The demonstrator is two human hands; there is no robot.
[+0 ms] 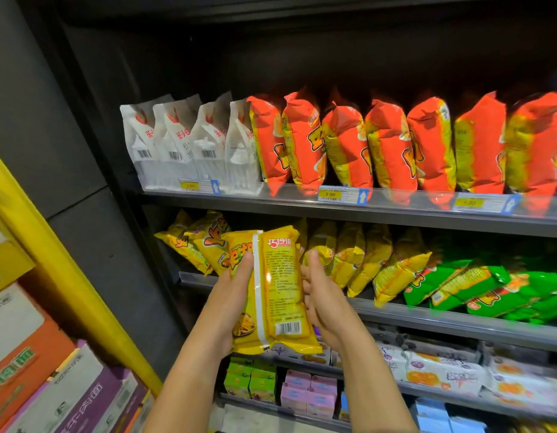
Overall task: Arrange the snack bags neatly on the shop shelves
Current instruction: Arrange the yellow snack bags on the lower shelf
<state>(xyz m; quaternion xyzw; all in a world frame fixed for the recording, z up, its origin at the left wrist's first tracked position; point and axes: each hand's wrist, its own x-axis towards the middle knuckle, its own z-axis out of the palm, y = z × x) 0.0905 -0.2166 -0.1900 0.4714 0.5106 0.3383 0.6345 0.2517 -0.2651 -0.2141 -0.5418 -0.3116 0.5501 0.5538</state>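
Two yellow snack bags (280,289) stand upright between my hands in front of the middle shelf (458,320), the back of the nearer one facing me. My left hand (232,295) grips their left side, thumb lying on the front. My right hand (321,295) presses flat against their right side with straight fingers. On the middle shelf, more yellow bags (361,260) lean in a row to the right, and two others (196,245) lean at the left end. Between these groups is a gap behind the held bags.
Orange bags (389,145) and white bags (183,142) fill the upper shelf. Green bags (489,289) lie at the middle shelf's right. Small boxes (296,392) and flat packs (443,373) sit on lower shelves. A yellow post (68,270) and cartons (36,370) stand at left.
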